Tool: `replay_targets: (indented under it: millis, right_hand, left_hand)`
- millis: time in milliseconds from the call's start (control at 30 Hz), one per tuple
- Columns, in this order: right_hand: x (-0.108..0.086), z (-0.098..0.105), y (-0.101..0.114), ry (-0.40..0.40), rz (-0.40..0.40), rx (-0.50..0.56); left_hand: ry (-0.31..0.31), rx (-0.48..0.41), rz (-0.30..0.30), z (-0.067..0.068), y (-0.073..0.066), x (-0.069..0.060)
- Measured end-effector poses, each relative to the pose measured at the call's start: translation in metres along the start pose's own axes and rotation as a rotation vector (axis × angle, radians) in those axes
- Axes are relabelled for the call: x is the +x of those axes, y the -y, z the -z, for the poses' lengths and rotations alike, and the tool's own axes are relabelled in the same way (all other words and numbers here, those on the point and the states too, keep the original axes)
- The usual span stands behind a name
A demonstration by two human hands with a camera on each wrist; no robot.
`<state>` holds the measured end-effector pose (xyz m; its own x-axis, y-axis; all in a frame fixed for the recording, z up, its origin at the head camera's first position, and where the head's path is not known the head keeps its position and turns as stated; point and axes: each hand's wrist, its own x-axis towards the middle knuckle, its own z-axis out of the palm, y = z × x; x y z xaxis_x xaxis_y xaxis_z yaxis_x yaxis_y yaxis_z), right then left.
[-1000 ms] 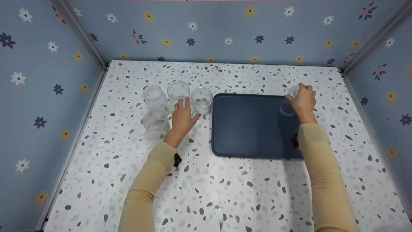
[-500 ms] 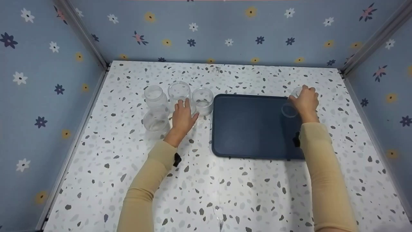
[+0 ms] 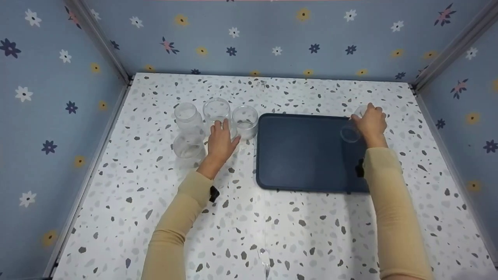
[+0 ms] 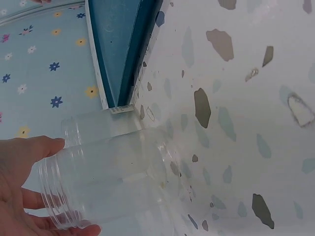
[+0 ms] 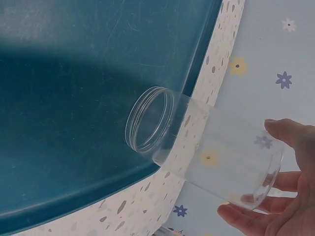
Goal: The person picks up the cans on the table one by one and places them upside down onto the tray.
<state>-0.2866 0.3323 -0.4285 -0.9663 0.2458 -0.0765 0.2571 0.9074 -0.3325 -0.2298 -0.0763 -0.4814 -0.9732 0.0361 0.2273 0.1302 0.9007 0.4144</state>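
Navy tray [image 3: 303, 155], clear jar [image 3: 350, 134] held mouth-down over it

Head view: I had the right hand [image 3: 371, 123] gripping the clear jar above the tray's far right part; whether its rim touched, I could not tell. The left hand [image 3: 220, 144] was among other jars [image 3: 188, 118] on the speckled table [image 3: 295, 233], left of the tray.

Left wrist: I saw thumb and fingers curled round the threaded end of an upright jar [image 4: 110, 182].

Right wrist: I noted thumb and fingers around the clear jar's base.
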Motion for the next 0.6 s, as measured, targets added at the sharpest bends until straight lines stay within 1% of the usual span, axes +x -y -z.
replay_targets:
  millis: [100, 267, 433, 533, 600]
  right_hand:
    - [-0.001, 0.001, 0.001, -0.001, 0.014, -0.003]
    - [-0.003, 0.001, 0.001, -0.009, 0.013, 0.010]
    - [-0.005, -0.003, 0.003, -0.062, 0.026, 0.045]
    - [-0.007, -0.005, 0.005, -0.097, 0.058, 0.039]
    - [-0.008, -0.006, 0.007, -0.121, 0.082, 0.030]
  left_hand:
    - [-0.017, -0.008, -0.006, 0.002, -0.001, -0.002]
    - [-0.054, -0.007, -0.020, 0.005, -0.004, -0.005]
    - [-0.081, -0.004, -0.049, 0.007, -0.007, -0.009]
    - [-0.093, -0.005, -0.062, 0.009, -0.007, -0.011]
    - [-0.092, -0.005, -0.059, 0.010, -0.008, -0.013]
